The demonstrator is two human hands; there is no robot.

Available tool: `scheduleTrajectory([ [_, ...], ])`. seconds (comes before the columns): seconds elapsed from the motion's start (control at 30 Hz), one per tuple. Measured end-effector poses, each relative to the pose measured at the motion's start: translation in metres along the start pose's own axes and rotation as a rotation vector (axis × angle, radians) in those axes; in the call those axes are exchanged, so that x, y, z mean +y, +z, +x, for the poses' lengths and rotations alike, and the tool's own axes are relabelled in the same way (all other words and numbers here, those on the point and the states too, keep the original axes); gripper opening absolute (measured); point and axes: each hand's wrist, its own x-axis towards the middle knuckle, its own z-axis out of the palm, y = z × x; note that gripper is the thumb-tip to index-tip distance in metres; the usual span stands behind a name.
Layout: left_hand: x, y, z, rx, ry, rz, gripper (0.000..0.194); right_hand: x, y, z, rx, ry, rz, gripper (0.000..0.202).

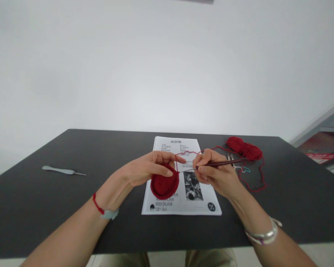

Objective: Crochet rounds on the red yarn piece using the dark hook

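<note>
Between the thumb and fingers of my left hand [147,168] is a round, cupped piece of red crochet [164,185]. A strand of red yarn [195,152] runs over my left index finger, which is stretched out to the right. My right hand [215,170] is closed in a pen-like grip on a crochet hook [222,163] with a dark brown handle. The hook's thin metal shaft points left, its tip at the right edge of the crochet piece. Both hands are above a printed pattern sheet [180,207], covering part of its text.
A red yarn skein [243,148] lies at the back right, its strand looping on the dark table [122,233]. Small scissors [230,158] and a teal stitch marker [245,170] lie beside it. At left rests a grey-handled hook [58,170]. A shelf [323,126] stands at far right.
</note>
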Motion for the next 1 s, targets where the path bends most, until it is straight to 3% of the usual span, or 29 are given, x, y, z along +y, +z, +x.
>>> scheduleTrajectory([
  [0.23, -0.006, 0.011, 0.005, 0.223, 0.185, 0.235, 0.033, 0.01, 0.009, 0.002, 0.126, 0.124, 0.172, 0.019],
  [0.5, -0.021, 0.023, 0.013, 0.317, 0.216, 0.085, 0.039, 0.023, 0.017, 0.002, 0.288, 0.004, 0.201, 0.019],
  [0.7, -0.019, 0.023, 0.012, 0.316, 0.195, 0.008, 0.035, 0.015, 0.013, 0.002, 0.218, -0.005, 0.137, 0.019],
  [0.83, -0.016, 0.024, 0.011, 0.343, 0.226, 0.042, 0.028, 0.016, 0.007, 0.0, 0.192, -0.129, -0.021, 0.017],
  [1.0, -0.014, 0.027, 0.01, 0.405, 0.246, 0.107, 0.035, 0.021, 0.001, -0.003, 0.201, -0.249, -0.194, 0.014],
])
